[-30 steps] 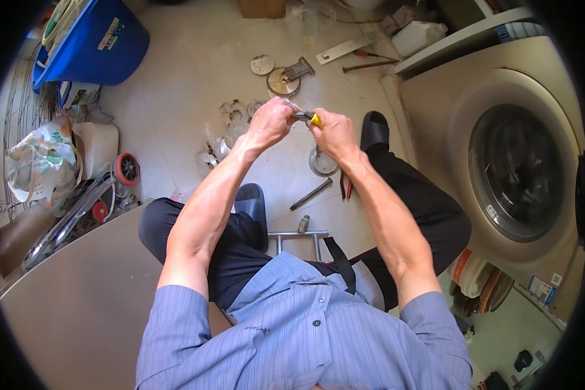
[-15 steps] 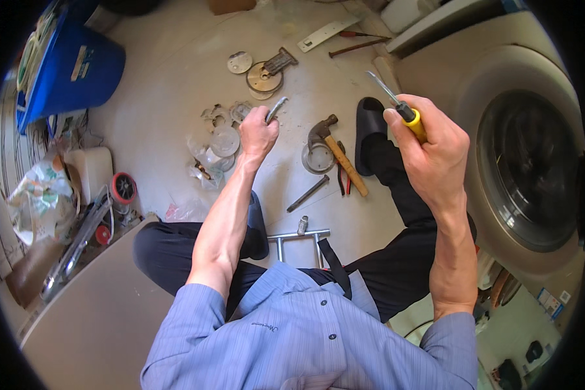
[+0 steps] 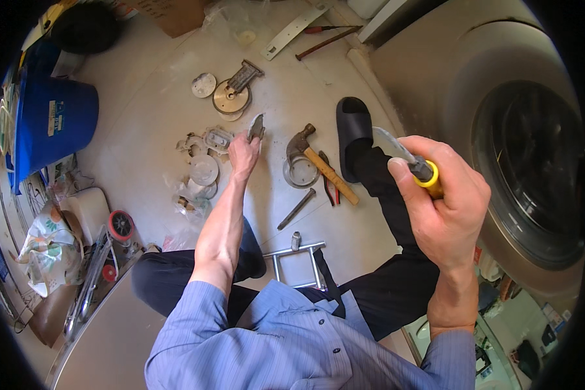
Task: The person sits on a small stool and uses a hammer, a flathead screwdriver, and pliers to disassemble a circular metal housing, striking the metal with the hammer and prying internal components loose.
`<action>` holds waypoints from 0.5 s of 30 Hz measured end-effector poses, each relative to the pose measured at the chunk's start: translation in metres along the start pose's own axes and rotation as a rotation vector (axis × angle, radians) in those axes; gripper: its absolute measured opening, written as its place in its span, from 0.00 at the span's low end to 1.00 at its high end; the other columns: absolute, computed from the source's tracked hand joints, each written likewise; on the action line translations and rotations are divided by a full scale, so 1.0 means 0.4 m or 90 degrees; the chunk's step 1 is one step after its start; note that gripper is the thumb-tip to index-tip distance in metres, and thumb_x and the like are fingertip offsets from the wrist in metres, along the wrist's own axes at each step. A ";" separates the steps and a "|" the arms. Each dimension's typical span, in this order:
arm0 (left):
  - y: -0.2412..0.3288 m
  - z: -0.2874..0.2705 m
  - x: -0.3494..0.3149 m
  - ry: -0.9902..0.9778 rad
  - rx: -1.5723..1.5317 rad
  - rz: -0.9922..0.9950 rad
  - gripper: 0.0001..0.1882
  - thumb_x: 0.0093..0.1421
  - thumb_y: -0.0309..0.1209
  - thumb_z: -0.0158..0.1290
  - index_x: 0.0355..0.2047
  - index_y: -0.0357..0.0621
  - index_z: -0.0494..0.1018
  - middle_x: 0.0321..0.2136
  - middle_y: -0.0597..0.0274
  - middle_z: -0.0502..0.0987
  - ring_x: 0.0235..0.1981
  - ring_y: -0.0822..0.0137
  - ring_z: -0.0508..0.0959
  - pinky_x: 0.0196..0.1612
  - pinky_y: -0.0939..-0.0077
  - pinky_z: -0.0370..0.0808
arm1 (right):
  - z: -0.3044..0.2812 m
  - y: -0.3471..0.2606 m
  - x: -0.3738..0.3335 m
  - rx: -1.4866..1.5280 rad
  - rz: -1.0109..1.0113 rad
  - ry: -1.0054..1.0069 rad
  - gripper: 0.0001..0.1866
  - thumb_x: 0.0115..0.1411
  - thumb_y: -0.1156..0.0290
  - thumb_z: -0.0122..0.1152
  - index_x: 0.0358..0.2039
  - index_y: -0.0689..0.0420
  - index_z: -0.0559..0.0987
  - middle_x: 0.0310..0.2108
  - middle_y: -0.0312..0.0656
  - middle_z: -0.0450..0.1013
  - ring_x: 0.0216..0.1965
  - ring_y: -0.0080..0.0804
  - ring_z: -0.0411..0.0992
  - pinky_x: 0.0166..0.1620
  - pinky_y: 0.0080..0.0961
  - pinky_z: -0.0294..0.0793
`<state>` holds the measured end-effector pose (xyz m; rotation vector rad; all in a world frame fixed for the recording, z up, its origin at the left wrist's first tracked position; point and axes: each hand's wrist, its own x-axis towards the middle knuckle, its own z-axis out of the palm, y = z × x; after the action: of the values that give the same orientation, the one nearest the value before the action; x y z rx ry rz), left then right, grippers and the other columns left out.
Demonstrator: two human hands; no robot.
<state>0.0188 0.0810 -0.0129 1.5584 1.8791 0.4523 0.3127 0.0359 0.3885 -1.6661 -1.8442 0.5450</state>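
My left hand (image 3: 242, 158) is closed on a small, flat grey metal piece (image 3: 257, 127) with a rough face; its exact kind I cannot make out. In my right hand (image 3: 447, 198), raised near the washing machine, is a screwdriver (image 3: 426, 177) with a yellow and black handle. Its blade points up and left, apart from the metal piece. Between the hands, a claw hammer (image 3: 332, 175) lies with its head over a clear round dish (image 3: 302, 174). Pliers (image 3: 330, 187) with red grips and a long bolt (image 3: 296, 209) lie close by on the floor.
Brass-coloured and grey discs (image 3: 224, 99) lie ahead, with pale fittings (image 3: 203, 170) left of my left hand. The washing machine (image 3: 429, 71) borders the right side. A blue bin (image 3: 71, 123) stands at left. A small metal frame (image 3: 276, 265) sits between my legs.
The metal piece in my left hand has turned, showing a broader face. My right hand has come lower and to the right with the screwdriver. The whole view has shifted slightly.
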 end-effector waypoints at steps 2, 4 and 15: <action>0.031 -0.021 0.004 0.029 0.032 0.018 0.15 0.57 0.38 0.56 0.35 0.37 0.77 0.33 0.38 0.79 0.37 0.36 0.78 0.41 0.47 0.74 | -0.012 0.003 -0.002 0.005 -0.005 0.009 0.17 0.46 0.84 0.70 0.39 0.63 0.81 0.31 0.48 0.78 0.27 0.40 0.78 0.32 0.28 0.76; 0.071 -0.061 0.007 0.090 0.002 0.071 0.13 0.58 0.36 0.56 0.36 0.37 0.76 0.33 0.39 0.78 0.37 0.37 0.78 0.41 0.48 0.74 | -0.017 0.009 -0.007 0.011 -0.019 0.019 0.17 0.46 0.84 0.70 0.39 0.63 0.81 0.31 0.48 0.78 0.27 0.40 0.78 0.32 0.27 0.76; -0.014 -0.063 -0.026 0.043 -0.015 -0.014 0.15 0.56 0.34 0.54 0.41 0.38 0.75 0.33 0.38 0.79 0.37 0.35 0.78 0.42 0.49 0.74 | -0.018 -0.006 -0.012 0.051 -0.047 0.010 0.17 0.45 0.84 0.70 0.38 0.63 0.80 0.28 0.48 0.77 0.25 0.41 0.77 0.29 0.28 0.74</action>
<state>-0.0013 0.0731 0.0048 1.5228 1.9340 0.5210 0.3159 0.0304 0.3946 -1.5396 -1.8406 0.5654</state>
